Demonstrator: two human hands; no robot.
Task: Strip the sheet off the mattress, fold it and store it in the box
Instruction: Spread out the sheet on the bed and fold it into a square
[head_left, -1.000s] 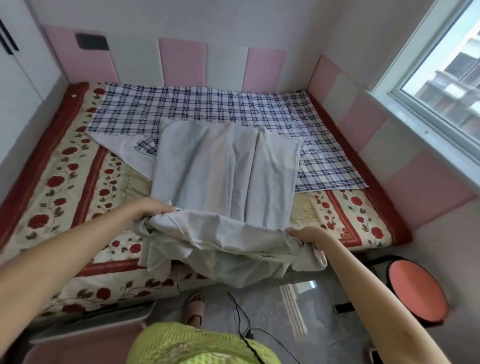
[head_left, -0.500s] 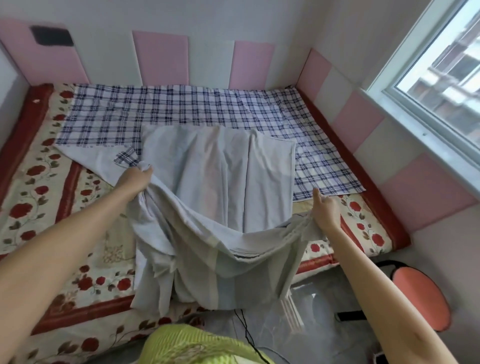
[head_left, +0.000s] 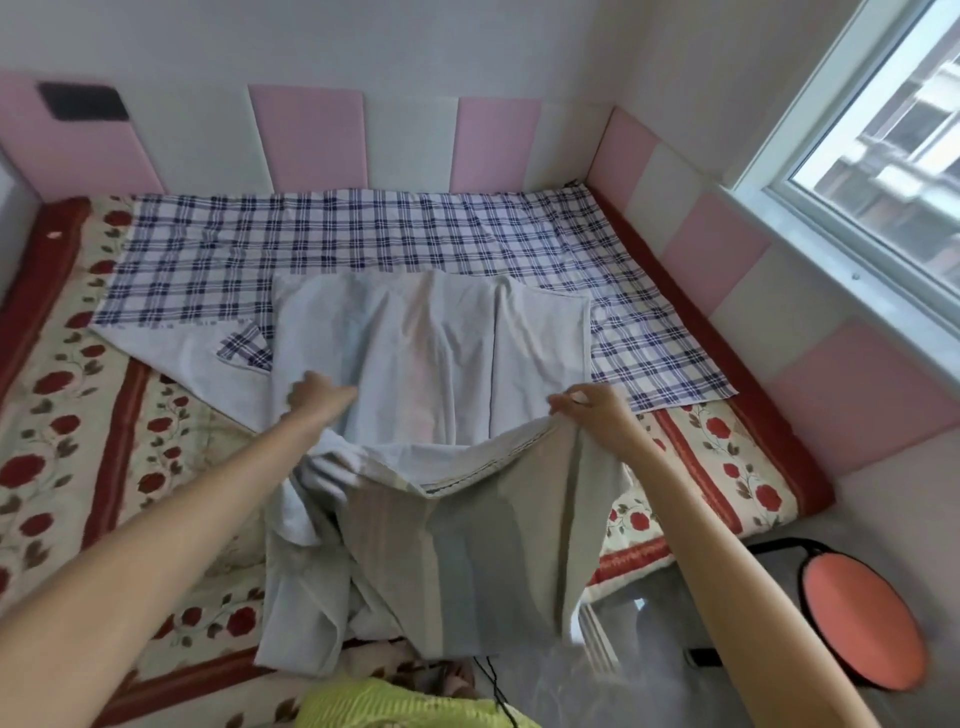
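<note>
Where pink panels (head_left: 306, 137) ring it, floral mattress (head_left: 78, 441), plaid sheet (head_left: 363, 234), window (head_left: 883, 130).

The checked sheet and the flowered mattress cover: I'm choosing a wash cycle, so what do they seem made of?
The blue-and-white checked sheet looks like thin woven cloth, possibly cotton: matt, pale plain back, soft folds where it hangs. The red-flowered cream mattress cover looks thicker, probably padded fabric: puffy surface, slight sheen. Exact fibre cannot be told.

Left hand (head_left: 319, 397), right hand (head_left: 592, 410) on sheet (head_left: 431, 353)
</note>
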